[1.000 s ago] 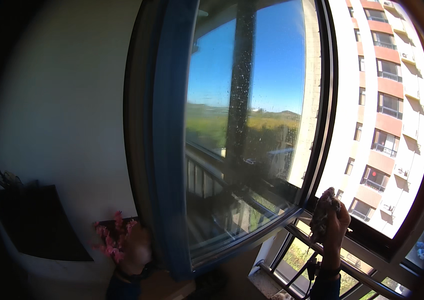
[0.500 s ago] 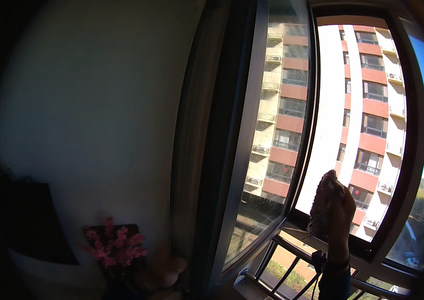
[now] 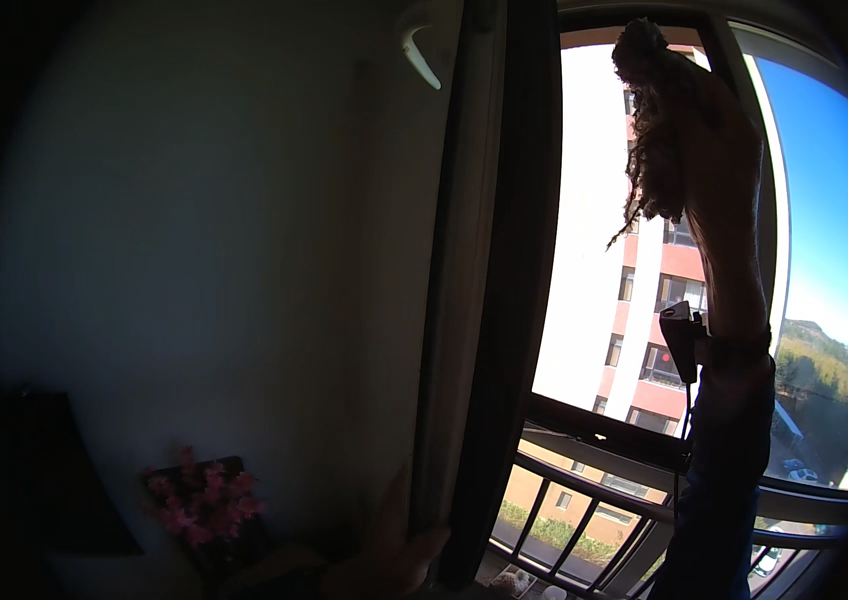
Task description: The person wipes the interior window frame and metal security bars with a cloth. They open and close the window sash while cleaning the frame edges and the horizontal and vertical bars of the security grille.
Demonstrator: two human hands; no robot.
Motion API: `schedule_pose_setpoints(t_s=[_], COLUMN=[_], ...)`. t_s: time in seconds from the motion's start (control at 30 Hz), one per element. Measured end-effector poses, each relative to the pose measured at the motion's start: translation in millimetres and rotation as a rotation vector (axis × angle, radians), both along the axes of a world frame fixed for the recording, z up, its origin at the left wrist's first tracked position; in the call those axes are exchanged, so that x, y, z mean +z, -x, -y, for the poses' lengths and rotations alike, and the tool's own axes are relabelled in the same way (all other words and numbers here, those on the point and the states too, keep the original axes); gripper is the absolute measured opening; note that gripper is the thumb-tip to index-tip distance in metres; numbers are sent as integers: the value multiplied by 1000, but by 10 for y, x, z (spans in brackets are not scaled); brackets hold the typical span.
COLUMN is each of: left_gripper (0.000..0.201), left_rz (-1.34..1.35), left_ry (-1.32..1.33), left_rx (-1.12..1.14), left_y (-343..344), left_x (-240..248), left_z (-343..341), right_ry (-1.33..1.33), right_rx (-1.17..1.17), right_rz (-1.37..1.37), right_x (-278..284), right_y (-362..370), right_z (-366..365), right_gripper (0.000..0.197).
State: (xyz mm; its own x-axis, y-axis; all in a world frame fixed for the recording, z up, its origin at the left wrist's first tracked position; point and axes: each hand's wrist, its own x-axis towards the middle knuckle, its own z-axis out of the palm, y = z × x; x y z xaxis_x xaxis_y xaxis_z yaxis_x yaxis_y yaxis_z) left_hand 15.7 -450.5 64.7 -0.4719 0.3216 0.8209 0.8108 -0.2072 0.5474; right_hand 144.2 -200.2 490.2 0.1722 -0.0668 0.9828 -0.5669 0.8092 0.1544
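Note:
My right hand (image 3: 722, 130) is raised high in the window opening, closed around a crumpled grey-brown rag (image 3: 656, 160) with frayed, dangling strands. A dark device with a cord (image 3: 679, 335) is strapped at that wrist. Low in the dim middle, my left hand (image 3: 409, 555) is at the edge of the opened window sash (image 3: 489, 300), its fingers apparently closed on it; deep shadow hides most of them. The sash is seen nearly edge-on, with a white handle (image 3: 422, 58) near its top.
Outside the opening, a metal railing (image 3: 584, 490) crosses below my right arm. A fixed pane (image 3: 824, 250) is at the right, and a tall building (image 3: 669, 270) stands beyond. Pink flowers (image 3: 206, 500) and a dark panel (image 3: 69, 470) are at the lower left.
My right hand has risen with the rag, and the arm reaches farther up. My left hand has shifted right to the sash edge. The sash now appears more edge-on, its glass hidden.

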Motion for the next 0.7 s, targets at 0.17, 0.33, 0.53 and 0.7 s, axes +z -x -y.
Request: schedule_pose_setpoints(t_s=[0.17, 0.33, 0.53, 0.7], left_gripper=[57, 60, 88, 90], left_rz=[51, 123, 27, -11], left_ry=[-186, -261, -78, -89], left_rx=[-169, -322, -354, -346], left_y=[-225, -474, -719, -802], left_x=[37, 83, 308, 369], left_z=[-381, -671, -880, -1024], right_ry=[-263, -113, -211, -318], right_rx=[95, 227, -445, -535], right_rz=[62, 152, -83, -53], right_x=[81, 177, 169, -373], right_y=[-245, -517, -274, -350], right_z=[104, 372, 328, 28], right_gripper=[33, 15, 26, 28])
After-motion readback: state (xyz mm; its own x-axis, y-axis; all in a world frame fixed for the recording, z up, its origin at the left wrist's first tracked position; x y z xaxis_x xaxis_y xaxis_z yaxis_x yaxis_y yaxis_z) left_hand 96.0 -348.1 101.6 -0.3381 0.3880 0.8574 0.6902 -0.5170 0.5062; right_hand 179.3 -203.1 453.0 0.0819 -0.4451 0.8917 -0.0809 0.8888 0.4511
